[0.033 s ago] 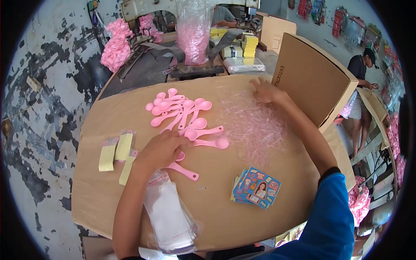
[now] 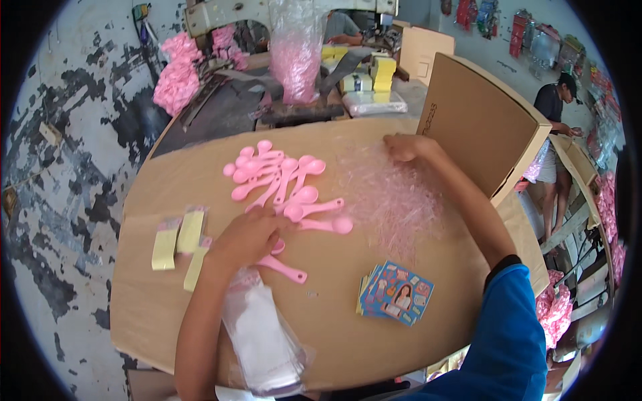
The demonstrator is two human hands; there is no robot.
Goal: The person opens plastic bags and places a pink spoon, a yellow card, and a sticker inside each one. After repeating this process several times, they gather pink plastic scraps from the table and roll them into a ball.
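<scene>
Pink plastic measuring spoons (image 2: pixel 287 175) lie in a loose heap left of the middle of the table. Over their near edge, my left hand (image 2: pixel 249 235) is curled with its palm down. From under it stick out a spoon handle (image 2: pixel 284 269) and a small bowl; the grip itself is partly hidden. My right hand (image 2: pixel 405 148) is at the far edge of a tangled pile of thin clear plastic strands (image 2: pixel 394 200). Its fingers are bent together, and whatever is between them is too small to make out.
Clear plastic bags (image 2: pixel 264 341) lie near my left forearm, beside folded yellow cards (image 2: pixel 164 247) in clear wrap. A stack of blue printed cards (image 2: pixel 396 294) is at the near right. An open cardboard box (image 2: pixel 478 120) stands behind my right arm. A press machine (image 2: pixel 294 60) is beyond the table.
My right hand has come down slightly toward the strands, and its spread fingers have drawn together. The left hand stays over the near spoons.
</scene>
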